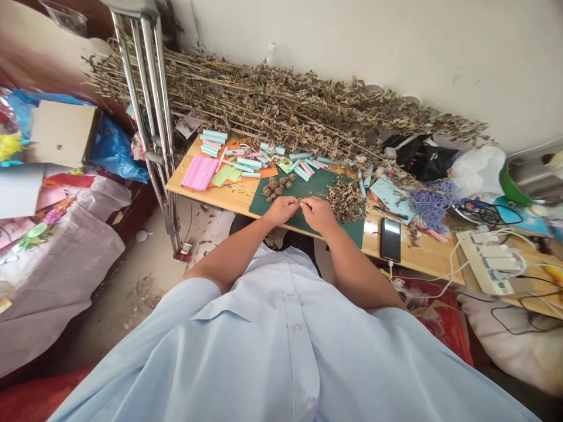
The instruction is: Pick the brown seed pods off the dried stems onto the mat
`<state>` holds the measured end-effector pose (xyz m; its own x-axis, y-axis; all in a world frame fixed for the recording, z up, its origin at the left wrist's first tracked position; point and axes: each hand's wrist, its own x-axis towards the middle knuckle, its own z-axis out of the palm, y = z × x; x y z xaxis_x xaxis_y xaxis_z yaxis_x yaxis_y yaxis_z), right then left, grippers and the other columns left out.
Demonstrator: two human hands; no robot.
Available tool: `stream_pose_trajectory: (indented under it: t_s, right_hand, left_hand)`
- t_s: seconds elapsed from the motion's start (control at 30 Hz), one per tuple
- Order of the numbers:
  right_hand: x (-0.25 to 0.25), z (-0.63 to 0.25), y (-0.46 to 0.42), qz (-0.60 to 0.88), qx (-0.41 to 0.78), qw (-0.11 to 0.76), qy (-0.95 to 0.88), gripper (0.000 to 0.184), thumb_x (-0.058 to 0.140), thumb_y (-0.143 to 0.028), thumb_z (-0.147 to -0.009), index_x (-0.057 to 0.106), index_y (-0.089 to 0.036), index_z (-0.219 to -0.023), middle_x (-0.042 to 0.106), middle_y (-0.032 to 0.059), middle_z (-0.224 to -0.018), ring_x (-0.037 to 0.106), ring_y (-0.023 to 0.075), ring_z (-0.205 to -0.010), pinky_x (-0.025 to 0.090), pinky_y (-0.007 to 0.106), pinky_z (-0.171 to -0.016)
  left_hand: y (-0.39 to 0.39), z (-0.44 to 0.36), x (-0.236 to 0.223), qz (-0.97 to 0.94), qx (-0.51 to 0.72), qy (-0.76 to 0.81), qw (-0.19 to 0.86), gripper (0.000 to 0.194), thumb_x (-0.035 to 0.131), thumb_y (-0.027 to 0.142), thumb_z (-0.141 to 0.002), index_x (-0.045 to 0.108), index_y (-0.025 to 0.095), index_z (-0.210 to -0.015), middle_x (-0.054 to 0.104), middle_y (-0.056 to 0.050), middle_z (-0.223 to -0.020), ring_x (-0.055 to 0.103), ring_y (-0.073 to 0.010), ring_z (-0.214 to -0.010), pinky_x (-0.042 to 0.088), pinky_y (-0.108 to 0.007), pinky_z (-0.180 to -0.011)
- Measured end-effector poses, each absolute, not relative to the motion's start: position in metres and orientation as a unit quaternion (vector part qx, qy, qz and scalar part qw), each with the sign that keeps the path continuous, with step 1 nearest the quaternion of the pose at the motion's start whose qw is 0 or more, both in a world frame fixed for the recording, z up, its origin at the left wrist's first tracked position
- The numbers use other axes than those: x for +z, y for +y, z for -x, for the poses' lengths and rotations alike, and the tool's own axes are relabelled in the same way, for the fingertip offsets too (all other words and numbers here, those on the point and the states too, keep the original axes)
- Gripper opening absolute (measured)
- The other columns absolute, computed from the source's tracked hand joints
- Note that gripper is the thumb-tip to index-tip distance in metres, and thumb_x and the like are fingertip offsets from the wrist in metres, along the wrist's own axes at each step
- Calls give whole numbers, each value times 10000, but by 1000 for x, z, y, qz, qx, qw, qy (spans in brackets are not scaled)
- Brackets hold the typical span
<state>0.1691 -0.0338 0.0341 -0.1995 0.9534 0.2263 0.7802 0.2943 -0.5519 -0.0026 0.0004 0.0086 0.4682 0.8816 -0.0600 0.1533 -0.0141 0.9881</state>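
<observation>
My left hand and my right hand meet over a dark green cutting mat on a small wooden table. Both have their fingers curled and pinched together on a small bit of dried plant between them, too small to name. Just beyond my left hand lie several small brown balls of dried leaves. A loose heap of dried leaves sits beyond my right hand.
Rolled blue and pink paper tubes, pink sheets and a long bundle of dried stalks fill the table's back. A phone, a power strip, bags and cables lie right. Metal crutches lean at left.
</observation>
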Motion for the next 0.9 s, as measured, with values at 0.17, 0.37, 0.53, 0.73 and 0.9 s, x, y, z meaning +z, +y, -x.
stream_pose_trajectory:
  t_s: [0.17, 0.37, 0.53, 0.73, 0.9]
  right_hand:
    - [29, -166, -31, 597, 126, 270, -744, 191, 524, -193, -860, 681, -212, -754, 716, 63, -799, 626, 207, -767, 471, 303, -756]
    - [25, -162, -33, 618, 125, 298, -717, 172, 526, -228, -848, 686, -201, -794, 737, 93, -863, 655, 227, -824, 508, 333, -807]
    - [21, -153, -31, 654, 317, 368, -580, 155, 562, -318, -838, 663, -212, -789, 690, 29, -684, 660, 204, -657, 565, 335, -684]
    - [13, -145, -30, 642, 479, 453, -391, 216, 632, -419, -811, 661, -205, -796, 656, -5, -655, 612, 165, -505, 567, 322, -513]
    - [18, -155, -39, 638, 294, 376, -604, 250, 537, -389, -927, 703, -210, -876, 719, 48, -767, 676, 200, -654, 590, 364, -719]
  left_hand:
    - [0, 4, 11, -642, 314, 392, 579, 217, 511, 315, -827, 570, 165, -682, 525, 29, -562, 455, -103, -560, 355, -242, -575]
    - [-1, 6, 13, -659, 320, 379, 565, 257, 462, 288, -850, 518, 171, -627, 507, 27, -571, 452, -98, -576, 354, -239, -589]
    - [-1, 5, 12, -635, 334, 396, 573, 215, 474, 263, -832, 536, 169, -649, 509, 31, -552, 451, -93, -547, 347, -233, -565]
    - [-2, 3, 10, -584, 346, 394, 620, 222, 497, 324, -864, 610, 154, -779, 481, 53, -518, 411, -79, -467, 314, -226, -509]
    - [0, 1, 9, -590, 337, 404, 612, 223, 507, 321, -862, 585, 158, -731, 498, 42, -525, 428, -80, -488, 321, -222, -517]
